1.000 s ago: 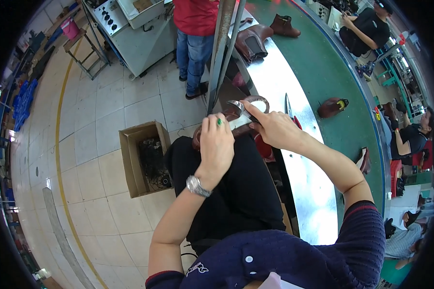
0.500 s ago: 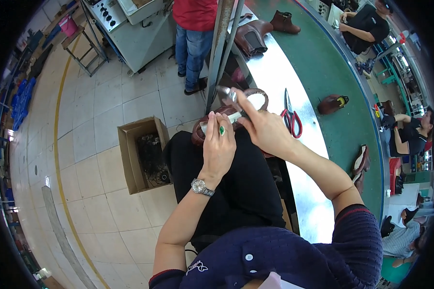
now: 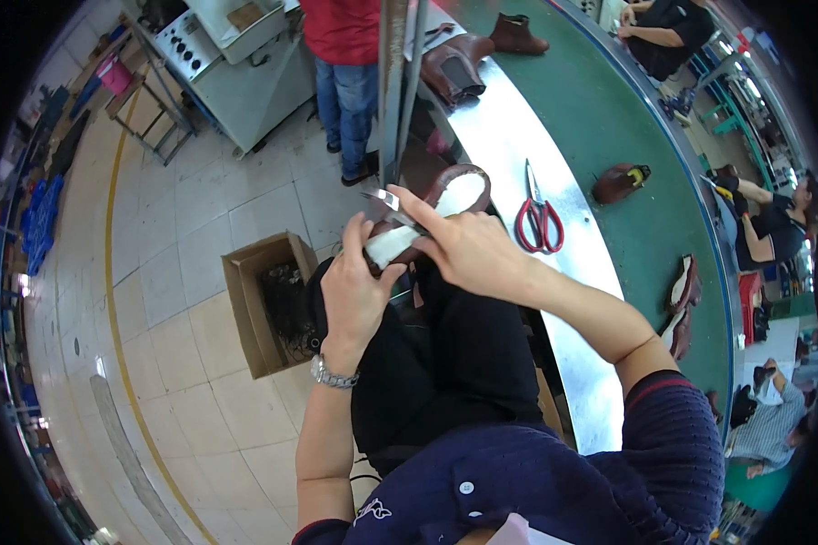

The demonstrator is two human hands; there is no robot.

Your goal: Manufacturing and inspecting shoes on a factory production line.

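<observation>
Shoe (image 3: 440, 185): white underside pieces (image 3: 462, 193) in, remainder unclear; your left hand (image 3: 353, 295) clasps its 8-o'clock end, right hand (image 3: 477, 250) grips metal tool (image 3: 381, 197).

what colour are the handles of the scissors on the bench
Red; the handles show in the head view.

Shoe workshop: boots (image 3: 518, 34), scissors (image 3: 537, 201)

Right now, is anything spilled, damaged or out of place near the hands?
Nothing stands out: the left hand holds a brown shoe, the right hand a metal tool over it; red-handled scissors lie on the bench.
</observation>
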